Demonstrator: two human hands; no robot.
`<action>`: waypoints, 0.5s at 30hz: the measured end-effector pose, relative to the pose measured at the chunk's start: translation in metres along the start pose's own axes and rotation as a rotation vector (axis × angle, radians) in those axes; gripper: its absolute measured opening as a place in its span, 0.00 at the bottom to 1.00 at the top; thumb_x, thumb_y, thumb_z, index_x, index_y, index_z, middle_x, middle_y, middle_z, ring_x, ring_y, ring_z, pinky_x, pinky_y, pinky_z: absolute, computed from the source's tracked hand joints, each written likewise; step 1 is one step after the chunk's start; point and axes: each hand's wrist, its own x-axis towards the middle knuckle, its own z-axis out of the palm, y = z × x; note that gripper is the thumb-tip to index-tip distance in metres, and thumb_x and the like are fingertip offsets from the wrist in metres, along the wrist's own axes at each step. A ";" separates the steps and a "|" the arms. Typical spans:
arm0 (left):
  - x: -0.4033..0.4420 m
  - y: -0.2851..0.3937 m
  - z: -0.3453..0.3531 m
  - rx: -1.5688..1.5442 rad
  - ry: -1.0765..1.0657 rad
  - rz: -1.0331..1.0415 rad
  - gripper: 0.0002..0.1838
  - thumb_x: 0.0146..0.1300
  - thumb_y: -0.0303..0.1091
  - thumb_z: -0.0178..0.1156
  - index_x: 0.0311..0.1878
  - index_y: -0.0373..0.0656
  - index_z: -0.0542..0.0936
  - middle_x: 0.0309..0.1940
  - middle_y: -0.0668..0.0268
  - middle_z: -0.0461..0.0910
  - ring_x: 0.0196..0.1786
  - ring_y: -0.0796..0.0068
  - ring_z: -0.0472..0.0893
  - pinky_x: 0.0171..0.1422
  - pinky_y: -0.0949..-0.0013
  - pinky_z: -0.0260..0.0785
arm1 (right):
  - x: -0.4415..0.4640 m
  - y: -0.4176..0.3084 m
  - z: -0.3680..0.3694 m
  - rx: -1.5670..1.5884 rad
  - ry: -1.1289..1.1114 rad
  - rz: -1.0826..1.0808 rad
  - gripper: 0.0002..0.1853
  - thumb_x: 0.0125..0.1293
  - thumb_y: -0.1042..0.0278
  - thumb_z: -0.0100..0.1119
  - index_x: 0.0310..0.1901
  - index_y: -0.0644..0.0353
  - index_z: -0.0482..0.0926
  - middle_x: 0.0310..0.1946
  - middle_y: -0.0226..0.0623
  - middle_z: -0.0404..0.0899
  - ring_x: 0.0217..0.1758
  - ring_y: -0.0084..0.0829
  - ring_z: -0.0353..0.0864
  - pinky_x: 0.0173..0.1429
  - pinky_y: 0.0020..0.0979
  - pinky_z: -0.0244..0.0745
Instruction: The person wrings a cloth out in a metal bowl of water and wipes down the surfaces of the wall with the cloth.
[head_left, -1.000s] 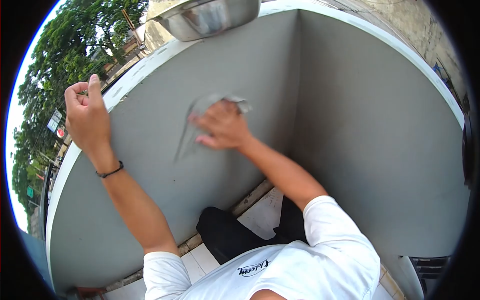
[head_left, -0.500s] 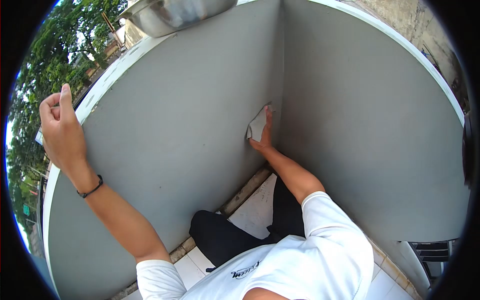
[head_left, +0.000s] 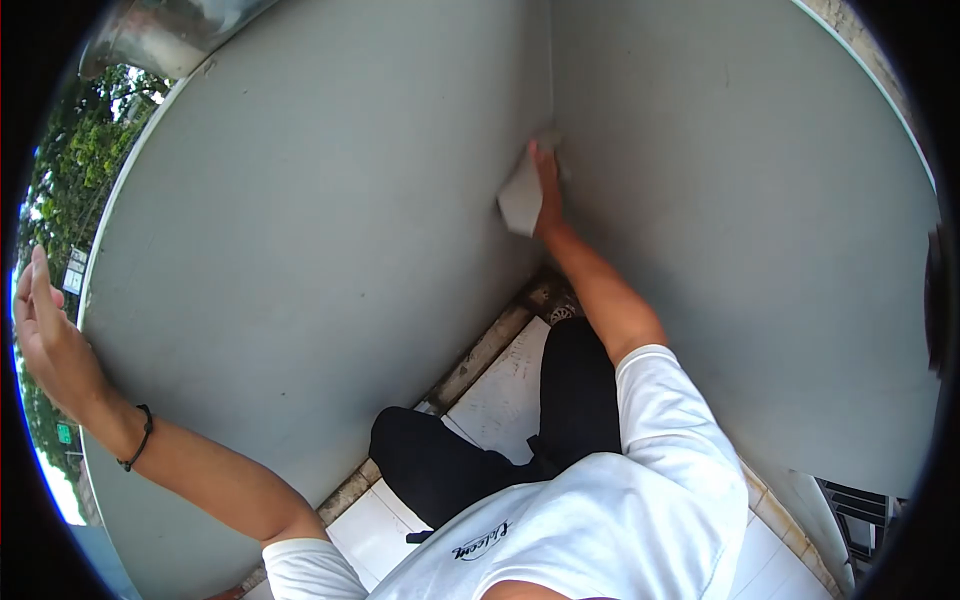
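My right hand (head_left: 550, 200) presses a pale grey sheet of sandpaper (head_left: 520, 202) against the grey wall (head_left: 350, 200), close to the inside corner. Its fingers are closed over the sheet, and both are slightly blurred. The sheet's rubbing face is turned to the wall and hidden. At the far left, my left hand (head_left: 60, 350) is raised by the wall's top edge with nothing in it. Its thumb points up and its fingers are loosely apart. I cannot tell whether that hand touches the edge.
A metal basin (head_left: 165, 35) sits on the wall's top at upper left. A second grey wall (head_left: 740, 220) meets the first at the corner. My bent knees (head_left: 415, 460) are close to the wall's foot, above white floor tiles (head_left: 500, 400). A small round drain cover (head_left: 562, 314) lies in the floor corner.
My right hand has slid the sheet upward along the wall near the corner. My left hand has moved left and down, its fingers less curled. The view has shifted too.
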 end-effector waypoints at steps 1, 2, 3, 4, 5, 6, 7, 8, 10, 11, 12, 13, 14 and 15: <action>-0.003 0.007 0.002 -0.004 0.019 0.009 0.23 0.68 0.50 0.55 0.53 0.42 0.84 0.41 0.73 0.76 0.41 0.79 0.69 0.49 0.75 0.61 | -0.029 0.020 0.024 0.053 -0.061 0.019 0.53 0.56 0.43 0.62 0.77 0.61 0.47 0.75 0.48 0.55 0.78 0.52 0.50 0.81 0.46 0.42; -0.006 0.012 0.002 -0.055 0.049 -0.004 0.23 0.68 0.50 0.55 0.53 0.42 0.84 0.41 0.73 0.76 0.41 0.79 0.70 0.50 0.75 0.61 | -0.019 0.004 0.003 0.120 0.055 -0.073 0.52 0.57 0.43 0.61 0.76 0.61 0.48 0.74 0.49 0.55 0.78 0.53 0.50 0.81 0.47 0.42; -0.005 0.016 0.003 -0.110 0.081 -0.014 0.23 0.68 0.50 0.54 0.53 0.42 0.84 0.42 0.73 0.77 0.41 0.79 0.70 0.50 0.75 0.61 | -0.009 -0.011 -0.019 0.175 0.167 -0.172 0.51 0.58 0.43 0.60 0.76 0.62 0.49 0.74 0.49 0.56 0.78 0.55 0.50 0.80 0.49 0.42; -0.005 0.014 0.002 -0.132 0.086 -0.044 0.23 0.68 0.50 0.54 0.54 0.42 0.84 0.42 0.72 0.77 0.42 0.79 0.71 0.51 0.74 0.62 | 0.006 -0.039 -0.054 0.237 0.270 -0.263 0.51 0.58 0.43 0.60 0.76 0.63 0.50 0.74 0.50 0.56 0.78 0.56 0.50 0.80 0.50 0.42; -0.003 0.009 0.000 -0.149 0.082 -0.071 0.23 0.68 0.50 0.54 0.55 0.42 0.84 0.43 0.72 0.78 0.43 0.79 0.71 0.52 0.74 0.62 | 0.042 -0.061 -0.084 0.166 0.320 -0.332 0.51 0.56 0.43 0.62 0.75 0.63 0.51 0.73 0.50 0.57 0.77 0.58 0.51 0.79 0.53 0.44; -0.002 0.002 0.000 -0.162 0.073 -0.098 0.23 0.68 0.50 0.54 0.55 0.43 0.83 0.44 0.72 0.78 0.44 0.78 0.72 0.53 0.74 0.63 | 0.088 -0.079 -0.114 0.095 0.366 -0.397 0.52 0.54 0.43 0.64 0.75 0.63 0.53 0.72 0.51 0.59 0.75 0.60 0.52 0.78 0.55 0.45; 0.000 -0.011 -0.006 0.006 0.055 -0.022 0.21 0.68 0.47 0.54 0.52 0.42 0.84 0.42 0.67 0.80 0.43 0.73 0.74 0.52 0.70 0.64 | 0.128 -0.100 -0.148 0.164 0.398 -0.469 0.53 0.52 0.42 0.66 0.74 0.62 0.55 0.70 0.52 0.60 0.74 0.61 0.54 0.76 0.56 0.47; 0.006 -0.030 -0.015 0.173 0.032 0.055 0.19 0.68 0.44 0.53 0.49 0.41 0.85 0.41 0.63 0.81 0.42 0.68 0.76 0.52 0.66 0.66 | 0.152 -0.111 -0.169 0.234 0.426 -0.539 0.54 0.49 0.42 0.68 0.74 0.62 0.56 0.69 0.54 0.61 0.72 0.62 0.55 0.75 0.57 0.49; 0.014 -0.060 -0.024 0.379 0.031 0.187 0.15 0.68 0.39 0.53 0.44 0.42 0.87 0.38 0.57 0.84 0.40 0.60 0.79 0.50 0.60 0.69 | 0.157 -0.119 -0.179 0.293 0.403 -0.519 0.54 0.49 0.41 0.68 0.74 0.62 0.56 0.68 0.55 0.61 0.71 0.63 0.56 0.74 0.58 0.50; 0.016 -0.070 -0.026 0.422 0.054 0.241 0.14 0.67 0.37 0.53 0.41 0.44 0.88 0.37 0.55 0.84 0.38 0.57 0.80 0.47 0.58 0.70 | 0.157 -0.120 -0.179 0.324 0.393 -0.510 0.54 0.48 0.41 0.68 0.74 0.61 0.57 0.67 0.55 0.61 0.70 0.64 0.57 0.74 0.58 0.50; 0.018 -0.081 -0.028 0.466 0.079 0.295 0.13 0.67 0.34 0.54 0.39 0.45 0.88 0.35 0.54 0.85 0.36 0.53 0.81 0.44 0.56 0.71 | 0.157 -0.121 -0.179 0.353 0.387 -0.505 0.55 0.48 0.40 0.68 0.73 0.61 0.57 0.67 0.56 0.62 0.70 0.64 0.57 0.74 0.58 0.51; 0.023 -0.089 -0.028 0.474 0.093 0.325 0.13 0.67 0.34 0.54 0.40 0.47 0.89 0.35 0.55 0.85 0.35 0.54 0.81 0.42 0.56 0.72 | 0.146 -0.117 -0.170 0.311 0.387 -0.462 0.55 0.48 0.40 0.68 0.73 0.61 0.56 0.67 0.57 0.62 0.70 0.65 0.57 0.74 0.57 0.51; 0.026 -0.095 -0.029 0.435 0.097 0.313 0.13 0.67 0.33 0.54 0.41 0.47 0.88 0.35 0.57 0.85 0.35 0.56 0.81 0.42 0.58 0.72 | 0.135 -0.113 -0.163 0.270 0.384 -0.419 0.55 0.48 0.41 0.68 0.74 0.61 0.56 0.67 0.57 0.62 0.70 0.65 0.57 0.73 0.57 0.52; 0.028 -0.095 -0.029 0.396 0.101 0.303 0.13 0.67 0.33 0.53 0.42 0.48 0.88 0.36 0.58 0.85 0.35 0.59 0.80 0.42 0.60 0.72 | 0.093 -0.097 -0.133 0.159 0.385 -0.332 0.55 0.48 0.41 0.68 0.74 0.62 0.55 0.67 0.58 0.61 0.70 0.66 0.57 0.74 0.56 0.52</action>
